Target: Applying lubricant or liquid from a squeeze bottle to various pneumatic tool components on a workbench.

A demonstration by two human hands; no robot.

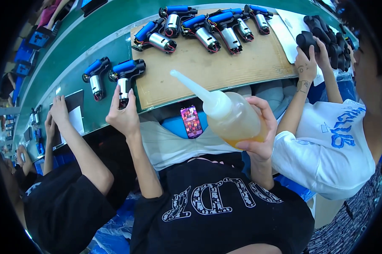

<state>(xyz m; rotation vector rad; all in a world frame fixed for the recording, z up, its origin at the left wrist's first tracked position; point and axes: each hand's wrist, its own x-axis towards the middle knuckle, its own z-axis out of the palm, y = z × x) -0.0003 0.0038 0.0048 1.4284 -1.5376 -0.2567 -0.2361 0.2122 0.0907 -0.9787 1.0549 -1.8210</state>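
My right hand (263, 129) is wrapped round a translucent squeeze bottle (237, 114). Amber liquid lies in its lower part, and its long pointed nozzle (191, 84) tilts up and to the left over the cardboard. At the table's near edge my left hand (124, 116) pinches the silver motor (123, 86) of a motor assembly, whose blue-and-black top (127, 67) points away from me. A second such motor assembly (96, 80) lies just left of it on the green table.
Several more motor assemblies (199, 34) lie along the far side of the cardboard sheet (178, 84). A lit phone (192, 122) rests on my lap. On my right a co-worker's hands (307, 63) hold a black part (306, 42); another person's hands (60, 112) are at my left.
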